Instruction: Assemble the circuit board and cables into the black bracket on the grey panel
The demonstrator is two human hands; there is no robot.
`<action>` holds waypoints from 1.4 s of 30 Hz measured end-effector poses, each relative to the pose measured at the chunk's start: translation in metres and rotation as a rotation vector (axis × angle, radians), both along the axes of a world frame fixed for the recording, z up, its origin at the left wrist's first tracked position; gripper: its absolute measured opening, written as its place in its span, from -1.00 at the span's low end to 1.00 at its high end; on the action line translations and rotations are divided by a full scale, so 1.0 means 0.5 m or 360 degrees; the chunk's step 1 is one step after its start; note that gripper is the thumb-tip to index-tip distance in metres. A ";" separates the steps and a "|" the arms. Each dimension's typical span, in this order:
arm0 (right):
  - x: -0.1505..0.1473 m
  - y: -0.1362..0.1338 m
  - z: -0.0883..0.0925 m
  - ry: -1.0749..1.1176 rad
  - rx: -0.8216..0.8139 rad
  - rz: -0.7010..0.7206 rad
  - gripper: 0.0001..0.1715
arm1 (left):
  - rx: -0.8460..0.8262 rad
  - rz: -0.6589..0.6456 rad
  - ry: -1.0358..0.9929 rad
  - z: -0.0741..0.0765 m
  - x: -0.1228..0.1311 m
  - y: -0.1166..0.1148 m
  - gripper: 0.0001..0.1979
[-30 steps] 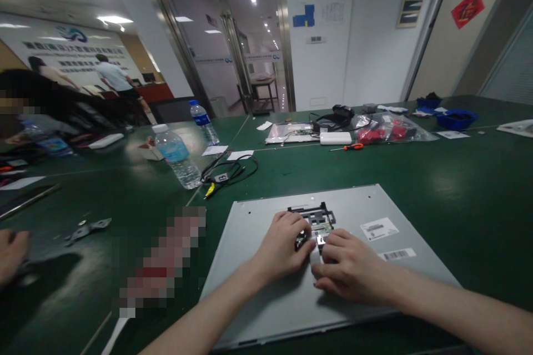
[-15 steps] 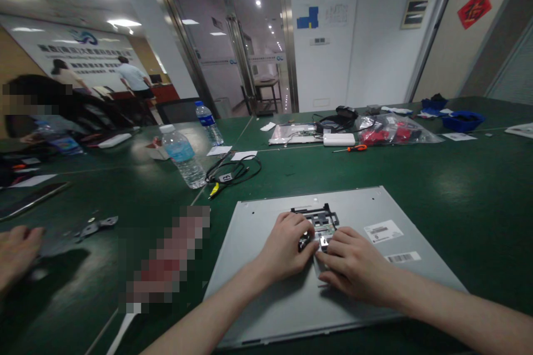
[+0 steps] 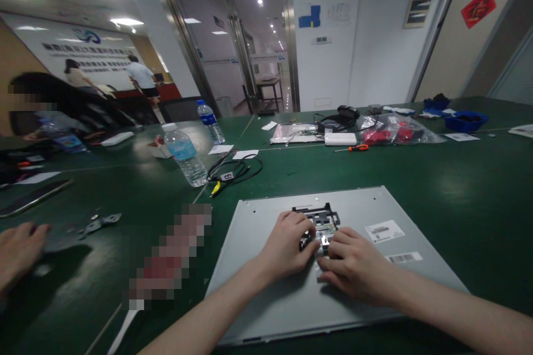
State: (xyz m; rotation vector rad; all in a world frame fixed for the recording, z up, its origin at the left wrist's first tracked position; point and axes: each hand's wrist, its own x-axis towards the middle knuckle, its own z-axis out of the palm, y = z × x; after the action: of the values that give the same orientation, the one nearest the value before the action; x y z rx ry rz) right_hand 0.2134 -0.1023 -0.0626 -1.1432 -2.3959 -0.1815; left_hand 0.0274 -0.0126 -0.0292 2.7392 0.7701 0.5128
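Note:
A grey metal panel lies flat on the green table in front of me, with a black bracket mounted near its middle. My left hand rests on the panel, fingers curled and pinching a small dark part just below the bracket. My right hand lies beside it, fingers bent and pressed against the same small part. Their fingertips meet there. What exactly the small part is I cannot make out. White labels are stuck on the panel to the right.
A water bottle and a black cable lie beyond the panel's left corner. An orange-handled screwdriver, a white box and plastic bags sit farther back. Another person's hand rests at the left edge near a metal bracket.
Both hands stay on the small part under the bracket, with only slight finger shifts. The view has drifted a little. The other person's hand at the left edge has reached further in.

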 end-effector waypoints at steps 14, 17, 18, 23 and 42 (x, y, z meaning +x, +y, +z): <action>0.001 -0.003 0.002 -0.0019 0.0016 0.0110 -0.81 | 0.0003 -0.0006 -0.0007 -0.001 0.000 0.000 -0.94; -0.001 -0.004 0.000 -0.0026 0.0027 0.0129 -0.81 | 0.0002 -0.0003 -0.0005 -0.002 0.000 0.001 -0.94; -0.002 -0.004 0.000 -0.0022 0.0031 0.0125 -0.81 | 0.0002 -0.0002 -0.0004 -0.003 0.000 0.001 -0.94; -0.003 -0.003 -0.001 0.0012 0.0016 0.0076 -0.74 | -0.0004 -0.0002 0.0000 -0.002 0.000 0.002 -0.93; -0.001 -0.001 -0.004 -0.0021 -0.0052 0.0067 -0.75 | -0.0015 -0.0001 -0.0034 -0.001 0.001 0.002 -0.95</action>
State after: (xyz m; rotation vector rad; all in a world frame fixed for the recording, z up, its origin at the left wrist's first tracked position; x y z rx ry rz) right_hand 0.2132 -0.1028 -0.0644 -1.1088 -2.4406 -0.1369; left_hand 0.0279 -0.0117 -0.0297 2.7206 0.7648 0.5360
